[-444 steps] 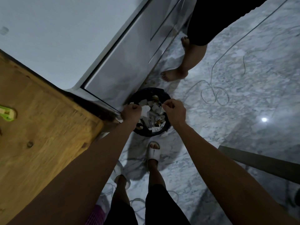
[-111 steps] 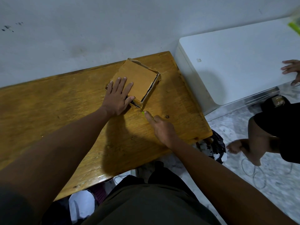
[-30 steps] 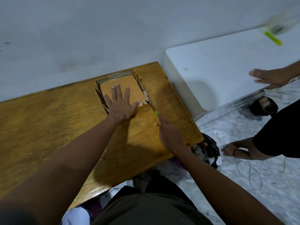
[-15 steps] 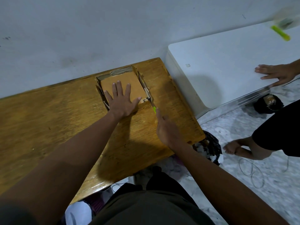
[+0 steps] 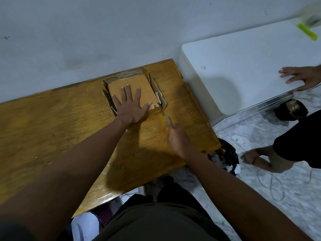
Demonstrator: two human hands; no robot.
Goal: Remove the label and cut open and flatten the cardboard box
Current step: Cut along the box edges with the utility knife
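- Fingers (image 5: 128, 92) of the left hand (image 5: 130, 106) were spread wide and flat, pressing down on the top panel of the cardboard box (image 5: 134, 89); nothing gripped.
- Right hand (image 5: 177, 136) was closed around a green-handled cutter (image 5: 164, 117). Only the handle's tip showed past the index finger. A thin blade ran to the box's near right corner; whether it was in the cardboard, I could not tell.
- The box sat on the wooden table (image 5: 52, 129), toward its far right part and close to the wall (image 5: 86, 32). Side flaps stood splayed on the right and left. Torn tape or paper showed along the far edge.
- Writing: a pale scrap at the near right corner of the top panel carried dark digits, seemingly "34", partly cut off by the thumb and the box edge. No brand readable.
- White cabinet (image 5: 243, 66) stood just right of the table. A small mark on its top was too small to read.
- Another person's hand (image 5: 302, 78) lay flat on the cabinet top; that person's body was cut off at the frame's right edge, a bare foot (image 5: 255, 160) on the marble floor (image 5: 260, 197).
- A blurred green object (image 5: 306, 31) lay at the cabinet's far right corner; identity unclear.
- Black bin (image 5: 227, 159) with white scraps sat half hidden under the table's right end.
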